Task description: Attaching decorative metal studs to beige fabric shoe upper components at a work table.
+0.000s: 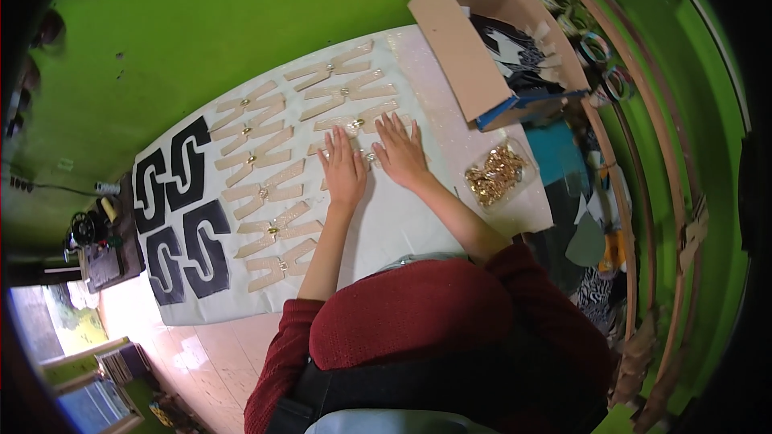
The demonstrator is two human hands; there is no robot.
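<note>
Two columns of beige strap pieces, each with a small gold ornament at its middle, lie on the white-covered table. My left hand (346, 170) rests palm down with fingers stretched, over part of one beige strap piece in the right column. Beside it my right hand (400, 153) also lies flat, fingers spread, its tips on a beige strap piece with a gold ornament (359, 124). Another piece shows between and under my hands, mostly hidden. Farther up the column is a beige strap piece (346, 92). The left column holds several more, including one strap piece (273, 231).
Black S-shaped cutouts (205, 247) lie at the table's left. To the right sit a clear tray of gold hardware (496, 177) and a cardboard box (458, 56) of scraps. A sewing machine (92, 233) stands far left. Wooden rails (607, 145) run along the right.
</note>
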